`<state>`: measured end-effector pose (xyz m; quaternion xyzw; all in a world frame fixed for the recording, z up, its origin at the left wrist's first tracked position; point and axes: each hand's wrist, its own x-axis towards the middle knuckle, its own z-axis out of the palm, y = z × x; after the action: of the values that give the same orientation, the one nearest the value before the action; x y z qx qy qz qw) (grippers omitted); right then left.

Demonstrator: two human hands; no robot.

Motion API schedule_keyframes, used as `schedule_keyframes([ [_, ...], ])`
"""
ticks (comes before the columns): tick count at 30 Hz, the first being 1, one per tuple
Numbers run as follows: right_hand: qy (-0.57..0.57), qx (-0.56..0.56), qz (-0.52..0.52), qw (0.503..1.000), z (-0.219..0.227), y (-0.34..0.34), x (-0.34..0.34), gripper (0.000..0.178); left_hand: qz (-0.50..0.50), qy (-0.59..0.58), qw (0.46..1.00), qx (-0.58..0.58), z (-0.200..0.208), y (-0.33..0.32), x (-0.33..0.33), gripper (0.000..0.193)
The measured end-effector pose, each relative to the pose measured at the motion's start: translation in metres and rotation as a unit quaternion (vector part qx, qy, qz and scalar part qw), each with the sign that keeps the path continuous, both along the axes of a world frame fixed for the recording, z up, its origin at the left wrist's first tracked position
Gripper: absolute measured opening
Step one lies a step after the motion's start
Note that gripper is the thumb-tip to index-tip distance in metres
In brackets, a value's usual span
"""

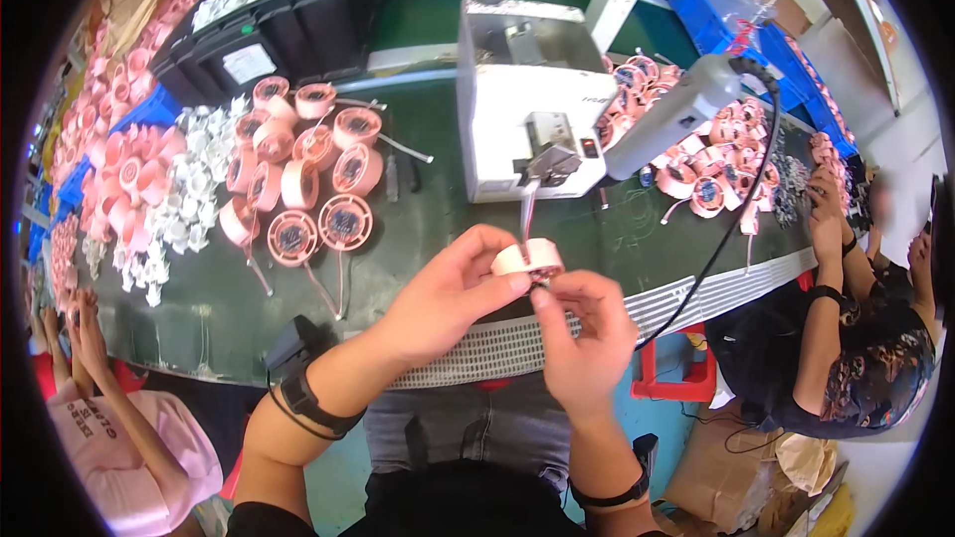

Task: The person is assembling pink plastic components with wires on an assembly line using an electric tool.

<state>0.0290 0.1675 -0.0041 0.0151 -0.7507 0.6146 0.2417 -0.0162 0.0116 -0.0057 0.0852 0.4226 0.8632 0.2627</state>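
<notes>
A small round pink plastic housing (pixel 543 256) is held up over the near edge of the green bench. My left hand (pixel 443 293) grips it from the left, thumb across its near side. At its lower right edge, the thumb and forefinger of my right hand (pixel 589 338) are pinched together; what lies between them is too small to make out. Thin wires (pixel 527 214) run up from the housing toward the front of a white box-shaped machine (pixel 532 80) just beyond it. Dark parts show inside the housing, partly hidden by my fingers.
Pink housings with wires (pixel 298 184) stand to the left, beside white plastic parts (pixel 194 179) and a black bin (pixel 284 35). A grey cylindrical tool (pixel 676 119) with a black cable leans right of the machine, near more pink housings (pixel 721 154). People sit at both sides.
</notes>
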Motion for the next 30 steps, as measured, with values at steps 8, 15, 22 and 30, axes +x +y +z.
schedule_keyframes([
  [8,-0.072,-0.128,0.052,0.988,0.009,-0.001,-0.004,0.016,0.01,-0.013,1.0,0.004,0.01,0.0,0.002,0.039],
  [15,-0.007,-0.067,0.023,0.997,0.005,-0.005,-0.01,0.016,0.017,0.019,0.999,-0.023,0.011,0.0,0.004,0.044],
  [22,-0.002,0.028,0.02,0.999,0.007,-0.001,-0.009,0.015,0.022,0.05,0.998,-0.035,0.009,0.001,0.006,0.044],
  [30,-0.065,-0.128,0.052,0.988,0.012,-0.004,-0.003,0.015,0.025,0.148,0.982,-0.111,0.013,-0.003,0.009,0.047],
])
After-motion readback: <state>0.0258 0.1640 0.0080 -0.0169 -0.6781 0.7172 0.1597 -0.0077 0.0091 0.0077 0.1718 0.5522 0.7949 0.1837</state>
